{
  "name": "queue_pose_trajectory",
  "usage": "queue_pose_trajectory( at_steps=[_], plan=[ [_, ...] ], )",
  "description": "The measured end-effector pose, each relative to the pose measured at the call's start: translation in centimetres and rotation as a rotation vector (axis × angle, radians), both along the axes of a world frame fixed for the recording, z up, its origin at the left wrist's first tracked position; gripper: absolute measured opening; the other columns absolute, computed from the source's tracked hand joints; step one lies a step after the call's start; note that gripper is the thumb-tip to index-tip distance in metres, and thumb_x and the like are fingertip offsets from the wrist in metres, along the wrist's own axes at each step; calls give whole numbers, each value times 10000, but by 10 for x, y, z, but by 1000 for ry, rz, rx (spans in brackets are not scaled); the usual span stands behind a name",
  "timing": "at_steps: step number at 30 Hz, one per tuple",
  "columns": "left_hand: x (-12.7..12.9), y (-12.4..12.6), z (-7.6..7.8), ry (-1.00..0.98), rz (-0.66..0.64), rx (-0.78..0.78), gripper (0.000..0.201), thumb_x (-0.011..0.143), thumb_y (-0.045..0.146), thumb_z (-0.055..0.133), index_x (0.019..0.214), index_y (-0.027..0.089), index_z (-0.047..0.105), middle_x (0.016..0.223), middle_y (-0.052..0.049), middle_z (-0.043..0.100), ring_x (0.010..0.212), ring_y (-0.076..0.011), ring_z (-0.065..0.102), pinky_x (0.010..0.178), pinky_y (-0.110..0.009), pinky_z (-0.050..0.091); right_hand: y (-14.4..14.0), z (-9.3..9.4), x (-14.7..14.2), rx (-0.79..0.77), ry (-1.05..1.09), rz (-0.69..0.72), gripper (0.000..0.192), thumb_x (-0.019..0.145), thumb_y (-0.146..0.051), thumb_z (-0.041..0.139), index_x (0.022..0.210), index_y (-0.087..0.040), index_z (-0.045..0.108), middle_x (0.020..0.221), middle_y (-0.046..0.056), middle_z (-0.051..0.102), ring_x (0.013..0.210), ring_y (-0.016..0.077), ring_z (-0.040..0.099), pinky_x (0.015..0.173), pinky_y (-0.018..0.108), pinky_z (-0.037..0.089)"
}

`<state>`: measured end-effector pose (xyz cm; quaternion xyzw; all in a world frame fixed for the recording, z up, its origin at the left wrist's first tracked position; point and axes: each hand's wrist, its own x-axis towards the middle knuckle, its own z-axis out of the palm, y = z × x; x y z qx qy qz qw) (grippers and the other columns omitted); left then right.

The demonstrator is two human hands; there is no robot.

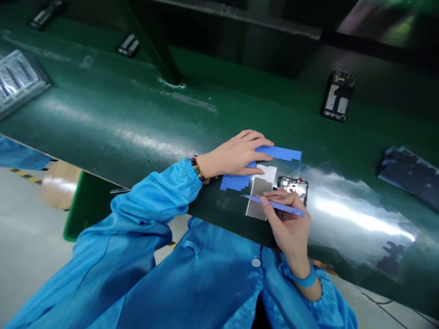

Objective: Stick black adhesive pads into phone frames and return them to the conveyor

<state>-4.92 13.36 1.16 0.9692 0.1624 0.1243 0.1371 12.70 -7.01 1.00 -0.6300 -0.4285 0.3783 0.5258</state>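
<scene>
My left hand [242, 153] lies with its fingers spread over a clear sheet bearing blue film pieces [236, 182] and a blue strip [284, 153]. Beside its fingertips is a white and grey sticker [259, 196]. In my right hand [291, 224] are slim blue tweezers [284, 208], held between thumb and fingers. Their tip points left, over or just beside the grey part of the sticker; whether it touches, I cannot tell. Partly behind my right hand lies an opened phone [295, 185], its circuit board showing at the top.
Clear plastic sheets [363, 214] lie to the right, with a stack of dark film sheets [409, 176] beyond. Another opened phone [339, 96] is farther back. A green post [154, 45] rises from the green bench [113, 109]; silvery trays [20, 82] sit at far left.
</scene>
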Motion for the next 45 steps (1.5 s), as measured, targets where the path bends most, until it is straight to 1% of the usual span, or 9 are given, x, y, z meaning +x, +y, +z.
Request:
queue_pose_trajectory(
  at_steps=[7,13,18,24,27,30,33,36,45],
  plan=[
    [1,-3,10,2,-28,31,214,1014,377,724,1121,248,858,1517,-99,657,1425,-350,542,1307,-567,350,9,1,-17,34,-80,54,299,916,-328,872,835,-249,595,960,16,762,1015,227,760,1134,524,532],
    [2,-7,9,-4,-5,45,283,1063,428,648,1102,254,868,1485,-88,683,1427,-352,550,1344,-587,288,13,0,-30,4,-73,114,280,941,-373,851,843,-257,617,968,30,775,1057,249,743,1037,498,570],
    [3,-10,8,20,-9,70,371,1101,467,587,1114,220,863,1492,-104,678,1397,-355,554,1214,-549,398,16,-3,-34,11,-42,119,273,942,-365,854,846,-253,625,957,29,766,1055,243,737,999,462,581],
    [1,-10,8,-8,-10,30,377,1087,505,613,1140,232,867,1478,-119,689,1384,-352,551,1178,-547,385,19,1,-38,16,11,150,289,942,-369,854,835,-247,616,968,24,762,1014,220,765,965,421,611],
    [0,-8,7,-6,15,18,368,1096,501,603,1143,246,864,1468,-101,698,1379,-338,555,1182,-532,375,18,11,-22,36,19,81,292,915,-359,882,833,-241,627,940,22,767,1000,219,780,959,420,625],
    [1,-8,6,-58,39,-32,328,1109,451,591,1160,261,853,1424,-83,729,1338,-315,580,1166,-519,378,18,19,18,94,29,-92,335,853,-331,939,826,-236,619,914,15,770,964,214,781,1006,452,616],
    [8,-14,7,-115,32,-100,303,1125,394,567,1164,248,830,1350,-76,764,1258,-284,631,1123,-492,398,20,18,68,130,62,-247,418,781,-317,987,812,-240,578,876,4,769,914,198,770,1058,457,594],
    [24,-27,8,-141,-31,-169,276,1131,363,559,1172,232,798,1312,-74,775,1207,-249,664,1080,-443,422,21,9,102,86,47,-272,429,760,-317,992,800,-248,570,862,9,771,881,194,768,1024,431,592],
    [65,-60,-4,-83,-54,-170,355,1041,376,745,1336,185,693,1378,-97,737,1236,-272,648,973,-406,439,21,-3,108,35,22,-188,410,788,-346,968,778,-245,571,824,-21,756,881,201,778,934,415,626]
  ],
)
